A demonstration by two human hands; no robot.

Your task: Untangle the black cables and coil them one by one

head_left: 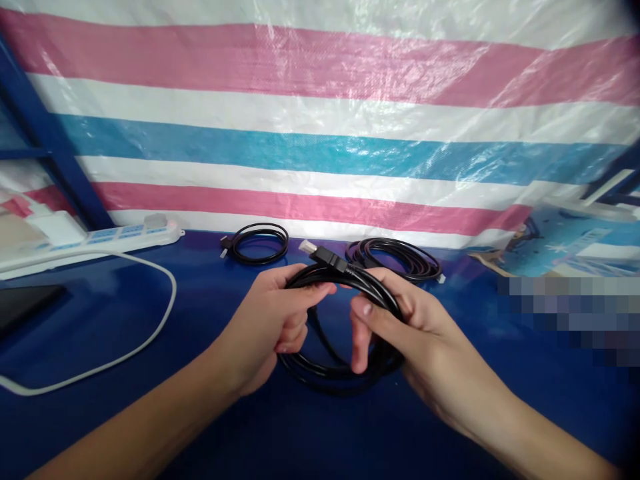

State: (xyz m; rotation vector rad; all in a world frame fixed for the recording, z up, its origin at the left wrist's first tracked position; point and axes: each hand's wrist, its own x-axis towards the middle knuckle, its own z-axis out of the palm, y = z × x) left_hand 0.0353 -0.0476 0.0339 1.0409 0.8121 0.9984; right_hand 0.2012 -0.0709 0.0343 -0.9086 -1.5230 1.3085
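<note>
Between my hands is a coiled black cable (330, 388), held above the blue table. Its plug (327, 257), black with a pale metal or capped tip, lies across the top of the coil and points up and left. My left hand (280, 310) is closed round the coil's left side, the thumb pressed along the upper strands. On the right side, my right hand (400, 313) grips the strands, its thumb inside the ring and one finger pointing down. A loose length of cable hangs within the loop. Some fingers are hidden behind the coil.
Behind my hands lie a small coiled black cable (260, 260) and a larger coiled cable (400, 259) on the blue table (225, 440). At left are a white power strip (135, 235), a white cord (173, 300) and a dark flat device (27, 303). Striped sheeting (300, 153) hangs behind.
</note>
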